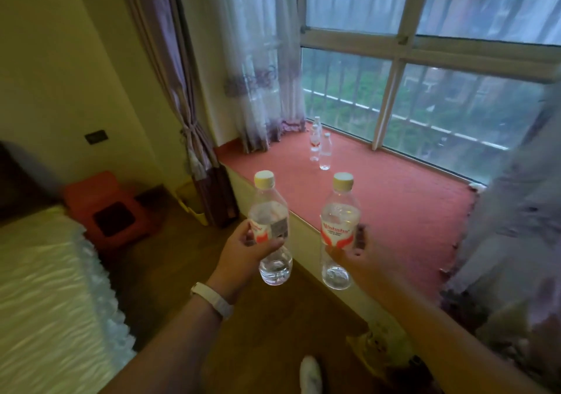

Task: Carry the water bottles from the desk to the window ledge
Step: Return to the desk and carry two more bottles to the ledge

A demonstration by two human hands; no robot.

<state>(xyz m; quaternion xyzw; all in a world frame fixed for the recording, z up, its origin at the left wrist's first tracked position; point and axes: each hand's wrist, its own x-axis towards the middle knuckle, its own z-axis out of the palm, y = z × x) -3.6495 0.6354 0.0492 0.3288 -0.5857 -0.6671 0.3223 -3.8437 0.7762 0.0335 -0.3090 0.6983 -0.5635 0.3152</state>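
Red-carpeted window ledge runs below the glass. Just short of it, the left hand clasps one water bottle upright; the right hand clasps another bottle. Farther in, three bottles stand on the ledge.

You have two clear bottles upright in the air just short of the ledge: the left bottle and the right bottle, both with pale caps and red-and-white labels. Three more bottles stand upright together (caps on) far back on the red ledge.
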